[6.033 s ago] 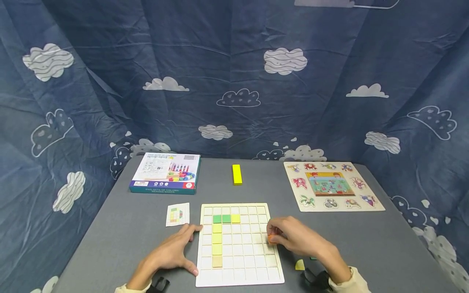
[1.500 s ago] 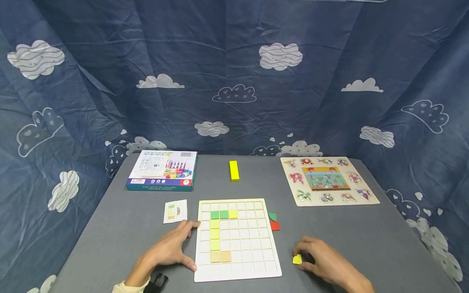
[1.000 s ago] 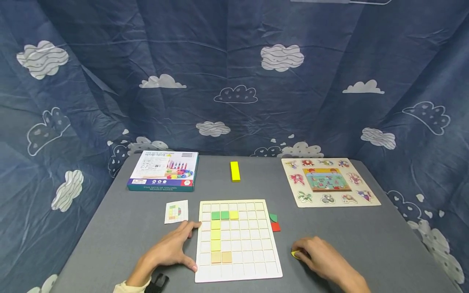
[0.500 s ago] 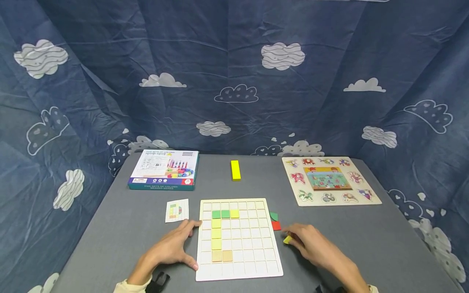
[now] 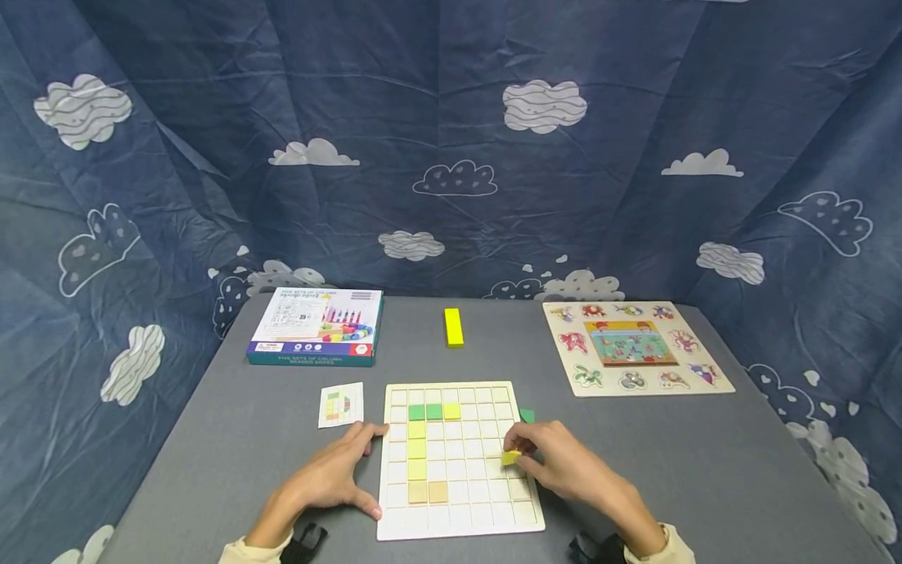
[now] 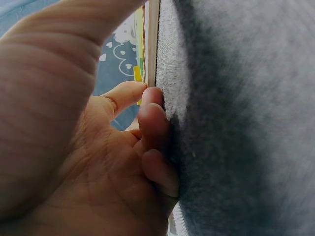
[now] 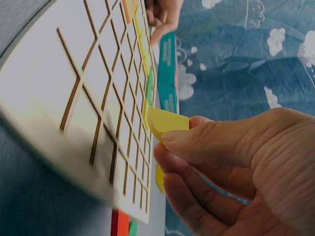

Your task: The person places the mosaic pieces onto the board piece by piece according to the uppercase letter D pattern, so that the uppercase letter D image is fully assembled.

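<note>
My right hand point(image 5: 564, 464) pinches a yellow quarter-round tile point(image 7: 168, 122) between thumb and fingers, over the right side of the white grid board point(image 5: 479, 513). In the right wrist view the tile's curved edge faces the grid. My left hand point(image 5: 327, 478) rests at the board's left edge, thumb and fingers spread, fingertips against the rim point(image 6: 153, 44). On the grid, two green tiles point(image 5: 426, 412) and a yellow tile point(image 5: 451, 411) form a row. Below the first green tile runs a column of yellow tiles point(image 5: 416, 449), ending in two orange-tan tiles point(image 5: 427, 492).
Beside the board's right edge lie a green piece point(image 5: 527, 416) and a red piece point(image 7: 119, 223). A pattern card point(image 5: 341, 406) lies left of the board. Farther back are a boxed set point(image 5: 317, 327), a yellow block point(image 5: 454, 327) and a wooden picture puzzle point(image 5: 637, 348).
An orange-tan tile now sits on the bottom row. My right hand picked up the yellow quarter-round tile from the table and carried it left over the board. My left hand stayed in place.
</note>
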The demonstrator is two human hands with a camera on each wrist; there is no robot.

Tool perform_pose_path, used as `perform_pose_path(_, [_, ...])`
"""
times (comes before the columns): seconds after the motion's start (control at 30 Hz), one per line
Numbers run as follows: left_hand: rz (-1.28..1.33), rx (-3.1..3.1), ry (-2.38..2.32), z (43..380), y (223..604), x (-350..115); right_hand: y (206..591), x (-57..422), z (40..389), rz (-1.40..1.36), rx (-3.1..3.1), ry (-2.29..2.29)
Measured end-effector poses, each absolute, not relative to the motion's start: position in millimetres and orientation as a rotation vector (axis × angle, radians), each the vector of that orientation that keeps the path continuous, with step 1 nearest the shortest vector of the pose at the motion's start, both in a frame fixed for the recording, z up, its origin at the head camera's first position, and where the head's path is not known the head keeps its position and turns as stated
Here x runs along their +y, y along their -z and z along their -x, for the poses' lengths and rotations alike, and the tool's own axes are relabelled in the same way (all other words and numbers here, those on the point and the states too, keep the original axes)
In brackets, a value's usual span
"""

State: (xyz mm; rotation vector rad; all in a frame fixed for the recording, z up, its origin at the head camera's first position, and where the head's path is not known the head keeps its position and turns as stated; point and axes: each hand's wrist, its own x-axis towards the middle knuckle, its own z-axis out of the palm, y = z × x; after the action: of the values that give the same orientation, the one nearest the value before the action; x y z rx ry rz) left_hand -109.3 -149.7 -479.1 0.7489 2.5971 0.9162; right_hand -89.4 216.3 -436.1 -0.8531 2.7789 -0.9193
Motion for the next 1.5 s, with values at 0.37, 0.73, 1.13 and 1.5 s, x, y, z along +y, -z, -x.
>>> perform_pose_path(0.37, [-0.747,2.596,-0.917,109.6,477.6,-150.7,440.8,183.9,95.3,1.020,2.655,1.009])
perform_pose_path(0.73, [-0.760,2.593,-0.909,110.6,477.2,-150.2,461.5,164.2,91.8,1.133,2.567,1.045])
perform_pose_path(1.13, [-0.754,2.604,-0.904,108.7,478.3,-150.8,463.4,154.4,83.9,1.075,2.646,0.935])
perform_pose_path(1.5, [-0.754,2.601,-0.917,109.2,478.0,-150.2,461.8,153.0,82.0,1.040,2.670,0.870])
